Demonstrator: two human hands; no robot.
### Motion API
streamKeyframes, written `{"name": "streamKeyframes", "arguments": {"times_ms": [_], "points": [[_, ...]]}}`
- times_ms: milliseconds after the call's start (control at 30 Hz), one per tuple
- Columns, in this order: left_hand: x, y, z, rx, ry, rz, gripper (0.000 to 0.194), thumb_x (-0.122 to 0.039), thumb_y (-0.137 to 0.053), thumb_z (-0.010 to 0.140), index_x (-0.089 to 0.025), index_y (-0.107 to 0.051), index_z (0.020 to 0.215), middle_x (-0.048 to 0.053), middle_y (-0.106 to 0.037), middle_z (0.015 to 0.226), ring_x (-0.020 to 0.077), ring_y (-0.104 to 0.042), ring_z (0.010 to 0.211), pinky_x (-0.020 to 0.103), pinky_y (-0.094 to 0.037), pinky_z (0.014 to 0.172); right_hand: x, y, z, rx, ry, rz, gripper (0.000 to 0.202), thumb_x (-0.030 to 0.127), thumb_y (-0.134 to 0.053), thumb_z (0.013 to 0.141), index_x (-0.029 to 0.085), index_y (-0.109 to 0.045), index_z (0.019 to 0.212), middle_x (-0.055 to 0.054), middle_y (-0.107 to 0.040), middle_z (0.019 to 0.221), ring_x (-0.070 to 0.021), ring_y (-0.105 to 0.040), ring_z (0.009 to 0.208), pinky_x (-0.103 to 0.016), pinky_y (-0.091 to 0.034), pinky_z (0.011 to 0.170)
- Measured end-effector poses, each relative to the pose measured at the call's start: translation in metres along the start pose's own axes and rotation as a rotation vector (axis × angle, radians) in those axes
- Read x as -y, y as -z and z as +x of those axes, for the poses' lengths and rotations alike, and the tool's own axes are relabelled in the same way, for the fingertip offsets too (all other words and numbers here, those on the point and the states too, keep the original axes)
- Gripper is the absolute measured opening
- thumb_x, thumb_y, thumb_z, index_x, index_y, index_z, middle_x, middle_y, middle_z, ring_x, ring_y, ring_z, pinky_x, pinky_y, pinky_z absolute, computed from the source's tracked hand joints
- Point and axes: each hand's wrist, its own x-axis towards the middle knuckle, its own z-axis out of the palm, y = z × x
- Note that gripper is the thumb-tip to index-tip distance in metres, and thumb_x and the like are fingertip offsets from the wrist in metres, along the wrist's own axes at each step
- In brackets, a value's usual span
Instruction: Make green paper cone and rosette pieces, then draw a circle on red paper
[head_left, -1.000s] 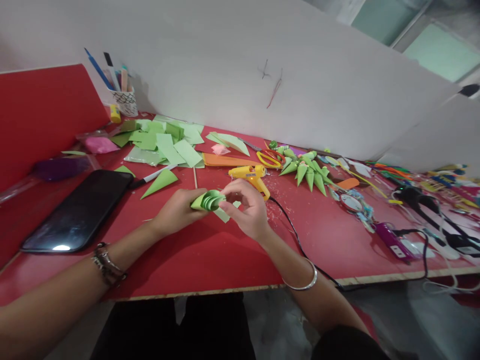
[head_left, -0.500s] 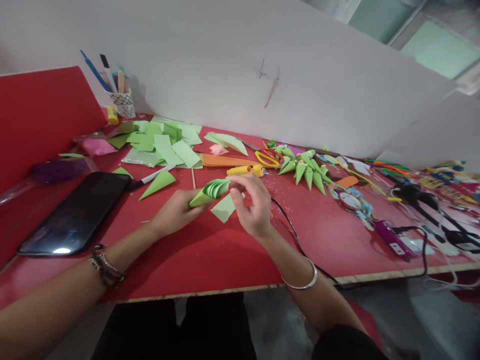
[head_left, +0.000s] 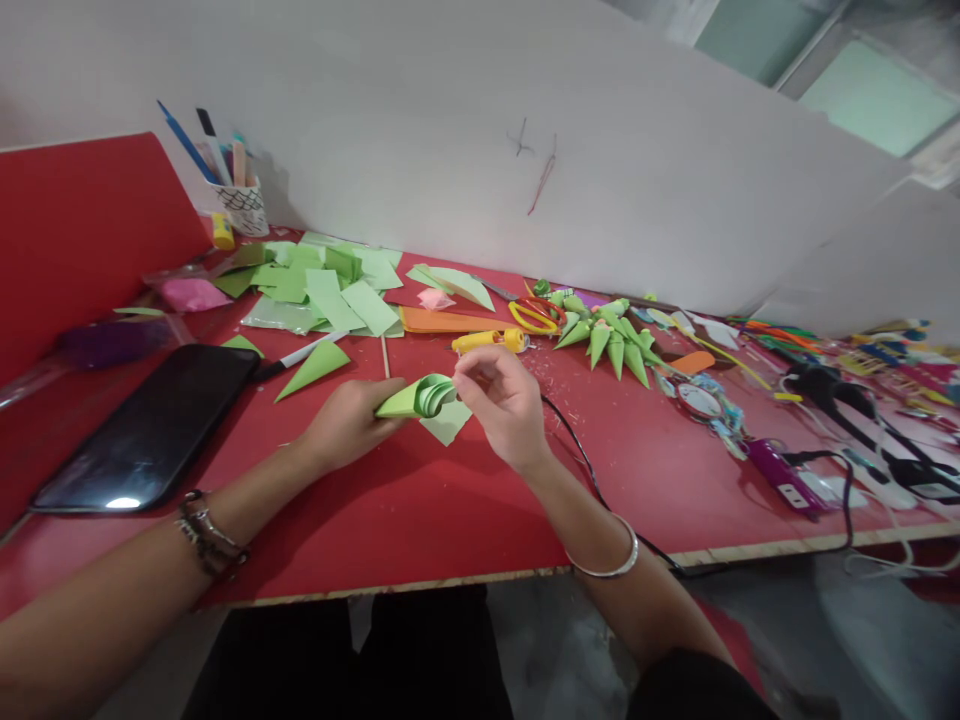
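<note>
A bundle of rolled green paper (head_left: 411, 398), its layers curled 1 inside another at the wide end, is above the middle of the red worktop (head_left: 390, 540). The left hand (head_left: 351, 424) is closed around its narrow end, with the layered opening facing the right hand (head_left: 504, 408). That right hand is partly curled, thumb and forefinger drawn close together at the rim of the opening; I cannot tell whether they pinch an edge.

Just below the opening, a pale green paper piece (head_left: 448, 427) lies on the worktop. Beyond the right hand and partly hidden by it is a yellow glue gun (head_left: 489, 341), and a black cord (head_left: 576, 443) runs to the right of the hand. Near the left hand are a thin stick (head_left: 385, 357), a single green cone (head_left: 315, 370) and a white marker (head_left: 304, 349), with a black phone (head_left: 150, 425) farther left.

Behind these spreads a heap of green paper (head_left: 322, 285), beside a strip of orange paper (head_left: 450, 321). Scissors (head_left: 535, 318) with red and yellow handles lie between it and a spiky cluster of green cones (head_left: 616, 345). A patterned cup (head_left: 245, 208) with pens stands at the back left.
</note>
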Motion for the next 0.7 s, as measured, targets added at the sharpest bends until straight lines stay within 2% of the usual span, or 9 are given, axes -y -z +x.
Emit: {"name": "streamKeyframes", "arguments": {"times_ms": [267,467,567,700], "points": [[0.000,0.000,0.001,-0.005,-0.013,-0.057,0.018,-0.025,-0.043,0.075,-0.014,-0.055,0.070,-0.003,-0.050,0.055,0.0082,-0.040,0.050,0.019,-0.029,0.049,0.001,-0.001,0.000,-0.016,-0.001,0.007,0.018,0.023,-0.058,0.077,0.022,-0.050,0.093,0.000,-0.051,0.078,-0.0104,-0.053,0.070,-0.025,-0.049,0.064],[0.001,-0.003,0.000,-0.042,-0.026,-0.208,0.018,-0.025,-0.043,0.077,-0.014,-0.049,0.063,-0.005,-0.043,0.054,0.0062,-0.034,0.049,0.018,-0.028,0.046,0.007,-0.001,-0.001,-0.016,0.055,-0.016,0.036,0.031,-0.061,0.074,0.027,-0.044,0.106,-0.001,-0.051,0.088,-0.0109,-0.054,0.070,-0.029,-0.051,0.067],[0.002,-0.003,0.000,-0.038,-0.031,-0.250,0.017,-0.025,-0.044,0.076,-0.014,-0.050,0.065,-0.005,-0.043,0.055,0.0063,-0.034,0.049,0.017,-0.030,0.047,0.009,-0.001,-0.003,-0.004,0.093,-0.052,0.032,0.028,-0.060,0.076,0.026,-0.046,0.104,-0.002,-0.054,0.090,-0.0122,-0.056,0.075,-0.031,-0.052,0.072],[0.003,-0.003,0.000,-0.002,-0.045,-0.259,0.014,-0.025,-0.047,0.075,-0.014,-0.055,0.074,-0.004,-0.049,0.060,0.0079,-0.040,0.053,0.018,-0.034,0.050,0.009,-0.002,-0.004,0.027,0.147,-0.023,0.017,0.019,-0.058,0.078,0.024,-0.053,0.094,0.000,-0.058,0.087,-0.0121,-0.058,0.079,-0.030,-0.051,0.075]]}}
